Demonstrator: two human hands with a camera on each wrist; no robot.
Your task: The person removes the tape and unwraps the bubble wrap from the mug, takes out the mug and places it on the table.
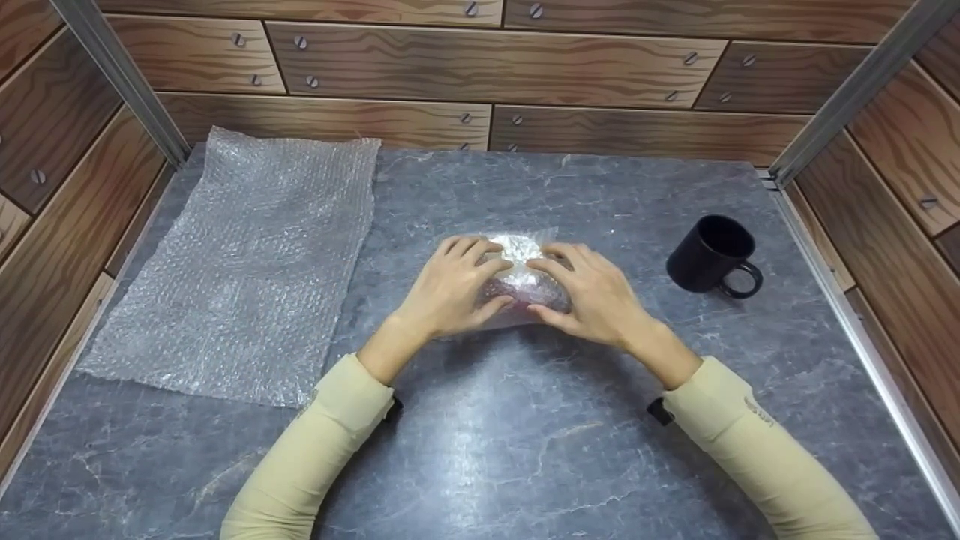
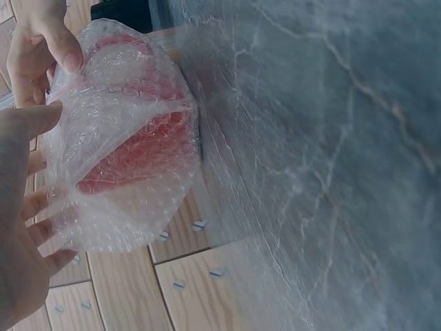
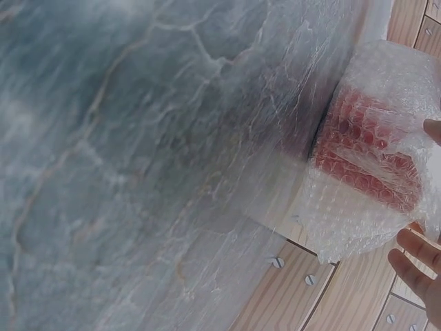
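Note:
A bundle of bubble wrap (image 1: 520, 262) sits on the table in front of me, with a red thing showing through the clear layers (image 2: 141, 148). What the red thing is cannot be made out. My left hand (image 1: 454, 289) curls round the bundle's left side, fingertips on top and thumb along the near side. Opposite it, my right hand (image 1: 600, 296) holds the right side in the same way. In the right wrist view, folded film overlaps across the red part of the wrapped bundle (image 3: 372, 152); only some of the fingers show there.
A large flat sheet of bubble wrap (image 1: 255, 262) lies at the left. To the right stands a black mug (image 1: 709, 255), its handle pointing right. Wood-patterned panels (image 1: 487, 64) and metal rails (image 1: 847, 307) border the grey marbled table (image 1: 480, 450).

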